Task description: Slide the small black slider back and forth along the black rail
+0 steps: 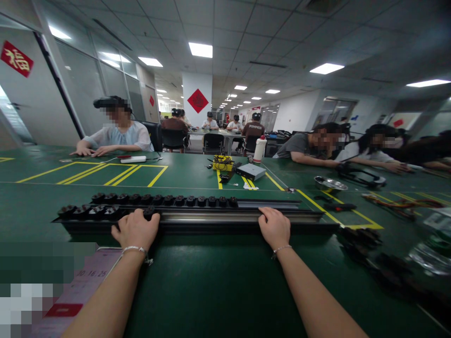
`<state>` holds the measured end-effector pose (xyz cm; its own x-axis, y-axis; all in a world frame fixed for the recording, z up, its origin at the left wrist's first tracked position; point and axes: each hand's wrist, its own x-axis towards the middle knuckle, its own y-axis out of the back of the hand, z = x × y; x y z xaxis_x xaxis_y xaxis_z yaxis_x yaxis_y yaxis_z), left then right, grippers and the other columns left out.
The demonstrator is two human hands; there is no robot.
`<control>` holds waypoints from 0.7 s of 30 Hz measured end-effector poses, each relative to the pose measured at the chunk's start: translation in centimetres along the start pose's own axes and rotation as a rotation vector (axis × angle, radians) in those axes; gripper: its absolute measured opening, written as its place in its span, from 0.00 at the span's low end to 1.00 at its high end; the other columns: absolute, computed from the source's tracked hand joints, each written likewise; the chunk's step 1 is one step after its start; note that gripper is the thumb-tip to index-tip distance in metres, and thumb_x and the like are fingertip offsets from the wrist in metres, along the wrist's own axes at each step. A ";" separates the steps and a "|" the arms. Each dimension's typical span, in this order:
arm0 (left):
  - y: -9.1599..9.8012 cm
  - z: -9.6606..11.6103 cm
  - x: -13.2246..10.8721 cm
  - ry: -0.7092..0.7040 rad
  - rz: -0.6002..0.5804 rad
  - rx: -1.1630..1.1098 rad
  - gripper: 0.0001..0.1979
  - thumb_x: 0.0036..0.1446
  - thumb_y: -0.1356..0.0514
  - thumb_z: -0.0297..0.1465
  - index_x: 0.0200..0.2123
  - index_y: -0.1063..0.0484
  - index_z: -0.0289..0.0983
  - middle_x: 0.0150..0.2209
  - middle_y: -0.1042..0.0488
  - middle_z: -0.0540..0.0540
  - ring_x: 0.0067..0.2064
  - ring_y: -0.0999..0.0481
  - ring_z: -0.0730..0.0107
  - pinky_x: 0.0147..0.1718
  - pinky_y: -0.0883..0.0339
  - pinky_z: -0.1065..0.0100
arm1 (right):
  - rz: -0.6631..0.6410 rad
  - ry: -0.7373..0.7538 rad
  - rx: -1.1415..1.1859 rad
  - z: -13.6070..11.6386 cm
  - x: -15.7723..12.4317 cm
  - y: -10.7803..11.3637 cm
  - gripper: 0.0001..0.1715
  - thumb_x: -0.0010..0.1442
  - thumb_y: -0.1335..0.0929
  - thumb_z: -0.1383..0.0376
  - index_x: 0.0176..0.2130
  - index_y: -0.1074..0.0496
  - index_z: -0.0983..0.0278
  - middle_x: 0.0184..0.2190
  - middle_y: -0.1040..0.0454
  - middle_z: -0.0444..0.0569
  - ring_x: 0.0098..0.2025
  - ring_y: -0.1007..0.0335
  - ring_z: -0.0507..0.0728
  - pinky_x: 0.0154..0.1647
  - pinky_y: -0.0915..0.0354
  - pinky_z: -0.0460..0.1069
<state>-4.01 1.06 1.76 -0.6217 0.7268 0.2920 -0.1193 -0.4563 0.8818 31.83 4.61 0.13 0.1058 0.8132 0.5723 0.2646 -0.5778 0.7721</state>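
Fingers (131,217) of the left hand (137,229) curl over the near black rail (218,218), beside one of its dark round modules (98,212); whether they pinch it, I cannot tell. The right hand (276,228) bends over the same rail farther along, on the bare stretch, its fingers together; its thumb is hidden, so its grip cannot be told either. Each wrist wears a thin bracelet (134,249).

The rail lies lengthwise across the green table (207,286) in front of the person, modules at its left end. Just behind it runs a second rail (271,205), with a longer row of modules. A lit screen (75,291) lies partly under the left forearm. Loose dark parts (359,240) sit by the rail's right end. Beyond are a metal bowl (330,184), a grey box (251,172), a yellow item (222,163) topped with black cable and a white bottle (260,150). Across the table, a co-worker (121,134) rests both forearms on the tabletop.
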 end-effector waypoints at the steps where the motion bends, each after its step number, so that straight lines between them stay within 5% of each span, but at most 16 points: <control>1: 0.0 0.0 0.0 -0.001 0.000 0.000 0.24 0.51 0.54 0.45 0.40 0.30 0.34 0.44 0.29 0.32 0.53 0.38 0.46 0.53 0.51 0.45 | 0.002 0.002 -0.001 0.0 0.0 0.0 0.21 0.54 0.41 0.66 0.43 0.26 0.59 0.45 0.26 0.46 0.49 0.35 0.56 0.48 0.44 0.52; 21: 0.2 0.1 0.1 0.013 -0.033 -0.009 0.23 0.51 0.54 0.45 0.39 0.31 0.34 0.44 0.30 0.32 0.54 0.40 0.46 0.53 0.52 0.45 | -0.005 0.003 0.009 -0.1 0.0 0.2 0.21 0.54 0.41 0.66 0.43 0.26 0.60 0.45 0.26 0.46 0.50 0.35 0.56 0.49 0.44 0.52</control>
<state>-4.03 1.07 1.98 -0.6274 0.7348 0.2579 -0.1469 -0.4369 0.8874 31.82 4.48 0.29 0.1019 0.8158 0.5694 0.2734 -0.5733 0.7724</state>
